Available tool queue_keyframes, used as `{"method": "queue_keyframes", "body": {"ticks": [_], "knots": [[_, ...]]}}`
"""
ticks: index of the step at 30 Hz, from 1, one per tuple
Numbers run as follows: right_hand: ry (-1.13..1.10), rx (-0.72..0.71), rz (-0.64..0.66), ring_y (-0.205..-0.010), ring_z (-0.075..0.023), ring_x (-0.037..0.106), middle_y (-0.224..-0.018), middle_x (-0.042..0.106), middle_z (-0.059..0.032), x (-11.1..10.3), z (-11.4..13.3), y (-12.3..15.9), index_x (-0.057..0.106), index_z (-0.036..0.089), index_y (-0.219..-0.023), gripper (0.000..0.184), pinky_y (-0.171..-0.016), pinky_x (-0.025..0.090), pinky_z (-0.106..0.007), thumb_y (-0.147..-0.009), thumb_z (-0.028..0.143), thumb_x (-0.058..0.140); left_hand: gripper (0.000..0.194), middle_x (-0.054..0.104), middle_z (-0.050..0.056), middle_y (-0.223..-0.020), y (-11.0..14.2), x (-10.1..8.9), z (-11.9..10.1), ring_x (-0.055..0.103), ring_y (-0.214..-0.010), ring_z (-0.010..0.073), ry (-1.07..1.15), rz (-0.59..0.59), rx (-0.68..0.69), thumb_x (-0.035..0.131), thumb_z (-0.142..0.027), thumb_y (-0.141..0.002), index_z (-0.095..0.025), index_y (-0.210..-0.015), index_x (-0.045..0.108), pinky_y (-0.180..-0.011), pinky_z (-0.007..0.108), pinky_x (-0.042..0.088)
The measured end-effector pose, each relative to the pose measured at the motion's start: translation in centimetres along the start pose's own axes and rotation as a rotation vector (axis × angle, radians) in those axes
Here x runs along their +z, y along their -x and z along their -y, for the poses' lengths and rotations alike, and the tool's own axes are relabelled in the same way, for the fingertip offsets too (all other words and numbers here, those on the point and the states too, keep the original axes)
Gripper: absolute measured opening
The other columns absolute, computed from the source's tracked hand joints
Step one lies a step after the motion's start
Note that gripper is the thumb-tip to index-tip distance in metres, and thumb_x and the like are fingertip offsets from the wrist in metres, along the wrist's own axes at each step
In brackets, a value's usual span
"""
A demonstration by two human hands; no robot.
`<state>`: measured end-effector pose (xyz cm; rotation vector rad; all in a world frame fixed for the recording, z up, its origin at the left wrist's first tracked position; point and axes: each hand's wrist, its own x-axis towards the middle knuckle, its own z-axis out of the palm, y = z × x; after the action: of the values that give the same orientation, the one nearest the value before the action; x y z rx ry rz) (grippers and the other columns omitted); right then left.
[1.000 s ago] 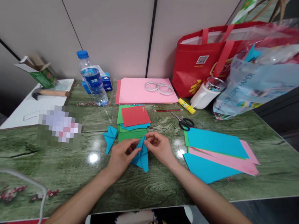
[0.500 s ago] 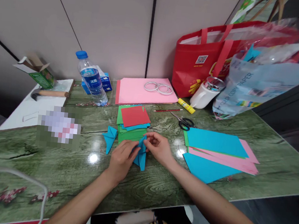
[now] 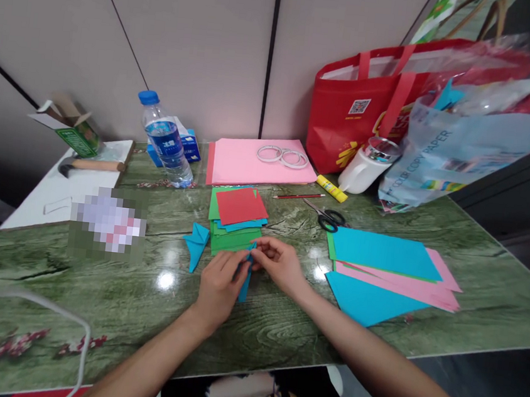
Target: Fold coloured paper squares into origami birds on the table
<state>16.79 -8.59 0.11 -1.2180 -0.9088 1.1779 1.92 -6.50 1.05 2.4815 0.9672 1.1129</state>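
Left hand (image 3: 219, 282) and right hand (image 3: 282, 267) pinch blue paper (image 3: 243, 290), red square's (image 3: 242, 206) six o'clock: uneven pressure could skew its folds!

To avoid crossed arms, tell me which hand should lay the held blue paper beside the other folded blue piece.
Left, I'd judge: the left hand grips the folded blue paper and is nearer the other folded blue piece, which lies to its left. The right hand is on the paper's opposite side.
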Motion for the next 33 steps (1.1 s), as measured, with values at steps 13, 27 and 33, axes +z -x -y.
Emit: {"method": "queue_keyframes", "body": {"ticks": [13,27,33], "knots": [[0.07,-0.074,0.099,-0.066,-0.0136,0.06,-0.08,0.062,-0.0017,-0.1,0.5,0.4,0.068,0.02,-0.081,0.021,-0.061,0.054,-0.028,-0.071,0.039,0.065,0.028,0.065,0.002,-0.085,-0.8,-0.2,-0.3,0.06,-0.072,0.0113,0.372,0.024,-0.333,0.058,-0.02,-0.078,-0.019,-0.106,0.057,-0.064,0.023,0.049],[0.076,-0.088,0.022,-0.063,-0.0124,0.057,-0.068,0.061,0.001,-0.2,0.5,0.1,0.059,0.018,-0.073,0.02,-0.06,0.048,-0.025,-0.066,0.033,0.07,0.03,0.064,0.002,-0.084,-1.0,0.0,0.4,0.057,-0.069,0.0113,0.361,0.058,-0.318,0.054,-0.015,-0.079,-0.019,-0.108,0.054,-0.064,0.023,0.047],[0.011,-0.024,-0.01,-0.061,-0.0107,0.055,-0.065,0.059,0.0019,-1.0,1.2,-0.5,0.058,0.017,-0.074,0.026,-0.058,0.045,-0.024,-0.062,0.034,0.074,0.015,0.067,0.002,-0.077,-1.5,-0.3,1.1,0.057,-0.068,0.0147,0.353,0.28,-0.366,0.056,-0.03,-0.079,-0.018,-0.081,0.066,-0.061,0.025,0.045]]}}
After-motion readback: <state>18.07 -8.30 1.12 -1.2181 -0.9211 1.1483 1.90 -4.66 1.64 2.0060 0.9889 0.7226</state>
